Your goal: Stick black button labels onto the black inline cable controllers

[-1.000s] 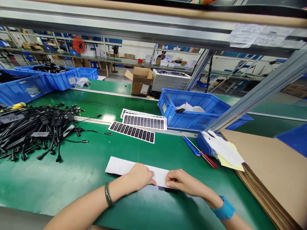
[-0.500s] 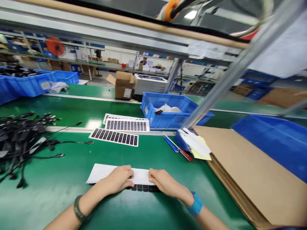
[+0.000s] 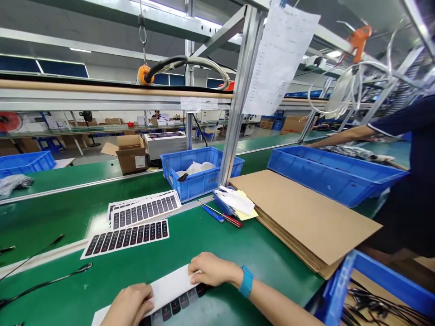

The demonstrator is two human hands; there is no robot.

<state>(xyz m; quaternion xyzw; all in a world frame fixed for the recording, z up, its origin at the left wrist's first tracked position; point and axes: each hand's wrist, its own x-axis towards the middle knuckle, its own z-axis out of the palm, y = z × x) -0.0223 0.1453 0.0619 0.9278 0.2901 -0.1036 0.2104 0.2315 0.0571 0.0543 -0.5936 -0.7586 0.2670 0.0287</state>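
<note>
My left hand [image 3: 131,302] is closed on the near-left part of a white-backed sticker sheet [image 3: 172,285], low over the green bench. At the sheet's far right end, my right hand [image 3: 211,270] pinches its edge between thumb and fingers. Along the near side, a row of black labels [image 3: 176,306] shows from under the white backing. My left hand and forearm hide part of the left end. Beyond the hands lie a sheet of black labels with red marks [image 3: 128,237] and a small stack of grey-black label sheets [image 3: 146,210].
A blue bin [image 3: 200,183] holds white material. Nearer are a red-handled screwdriver [image 3: 233,221], a blue pen-like tool [image 3: 213,214] and white gloves [image 3: 234,200]. Stacked cardboard [image 3: 302,206] lies right, beside another blue bin [image 3: 326,174] and a person's arm [image 3: 343,136]. Black cables [image 3: 44,283] lie left.
The view has swung to the right, bringing the right-hand bins and another person into sight. Both hands still hold the sheet, now slanted up to the right with the hands farther apart.
</note>
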